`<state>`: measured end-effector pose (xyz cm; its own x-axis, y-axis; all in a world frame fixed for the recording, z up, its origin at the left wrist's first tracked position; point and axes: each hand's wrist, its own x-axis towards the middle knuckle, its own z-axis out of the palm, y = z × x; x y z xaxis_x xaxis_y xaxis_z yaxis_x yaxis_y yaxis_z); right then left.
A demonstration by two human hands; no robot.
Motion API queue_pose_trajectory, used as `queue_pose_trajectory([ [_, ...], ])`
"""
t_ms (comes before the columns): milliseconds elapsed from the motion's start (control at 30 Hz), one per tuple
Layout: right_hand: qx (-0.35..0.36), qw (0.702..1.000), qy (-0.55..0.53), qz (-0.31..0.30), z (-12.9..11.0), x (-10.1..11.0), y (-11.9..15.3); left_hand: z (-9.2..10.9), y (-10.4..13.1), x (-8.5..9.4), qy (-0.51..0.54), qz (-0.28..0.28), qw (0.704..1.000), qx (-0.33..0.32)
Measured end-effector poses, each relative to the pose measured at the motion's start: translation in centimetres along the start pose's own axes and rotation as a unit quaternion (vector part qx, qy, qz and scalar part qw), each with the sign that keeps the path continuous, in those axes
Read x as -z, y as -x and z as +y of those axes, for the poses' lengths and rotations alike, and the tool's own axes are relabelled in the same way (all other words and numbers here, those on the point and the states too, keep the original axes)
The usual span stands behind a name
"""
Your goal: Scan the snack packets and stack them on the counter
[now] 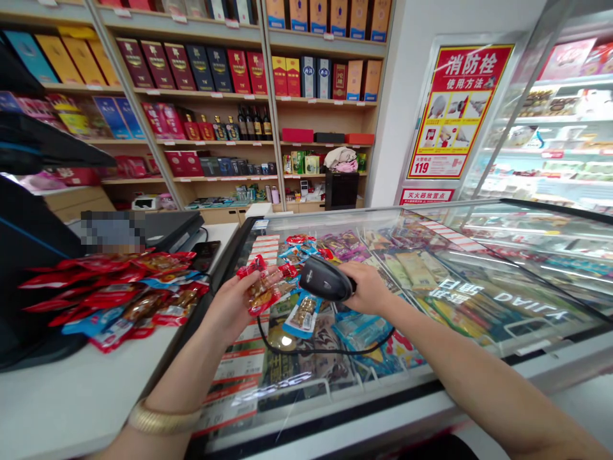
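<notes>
My left hand (232, 306) grips red snack packets (262, 291) with clear windows, held over the glass top of a freezer; how many is hard to make out. In my right hand (370, 289) is a black barcode scanner (325, 278), its head facing left toward the packets. The scanner's cable (316, 351) loops below over the glass. Beneath the scanner lies a blue snack packet (304, 314) with brown food showing. More red and blue packets (299, 249) lie just behind it on the glass.
A pile of red and blue snack packets (124, 291) covers part of the white counter (57, 402) at left, beside a black monitor stand (33, 268). A dark phone (207, 254) lies near the counter edge. Shelves of boxed bottles (191, 64) stand behind the glass-topped freezer (431, 268).
</notes>
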<state>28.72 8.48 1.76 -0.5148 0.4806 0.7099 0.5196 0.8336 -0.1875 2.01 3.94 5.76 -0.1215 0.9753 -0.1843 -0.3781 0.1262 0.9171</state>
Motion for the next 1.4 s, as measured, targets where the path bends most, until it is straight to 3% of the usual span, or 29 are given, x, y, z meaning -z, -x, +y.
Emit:
queue_pose_trajectory([
  [167,0.007,1.000,0.013,-0.010,0.0,-0.1,0.1,0.1,0.0,0.4,0.065,-0.042,0.997,-0.015],
  [400,0.010,1.000,0.008,-0.016,0.1,-0.1,0.2,-0.6,0.2,0.7,0.057,-0.114,0.992,-0.014],
  [600,0.006,1.000,0.011,-0.012,0.0,-0.1,0.2,0.0,0.6,0.2,0.111,-0.091,0.989,-0.039],
  [900,0.005,0.999,0.019,-0.034,0.2,-0.4,0.4,0.6,0.5,0.5,0.167,-0.077,0.983,0.007],
  [1000,0.006,0.999,0.016,-0.033,0.2,-0.4,0.4,0.4,0.1,0.3,0.174,-0.049,0.983,0.017],
  [1267,0.015,0.999,0.020,-0.029,0.1,-0.4,0.4,0.4,-1.0,0.0,0.233,0.107,0.967,0.002],
  [1400,0.015,0.999,0.020,-0.029,-0.1,-0.3,0.4,0.4,-1.4,0.4,0.217,0.145,0.965,0.009],
])
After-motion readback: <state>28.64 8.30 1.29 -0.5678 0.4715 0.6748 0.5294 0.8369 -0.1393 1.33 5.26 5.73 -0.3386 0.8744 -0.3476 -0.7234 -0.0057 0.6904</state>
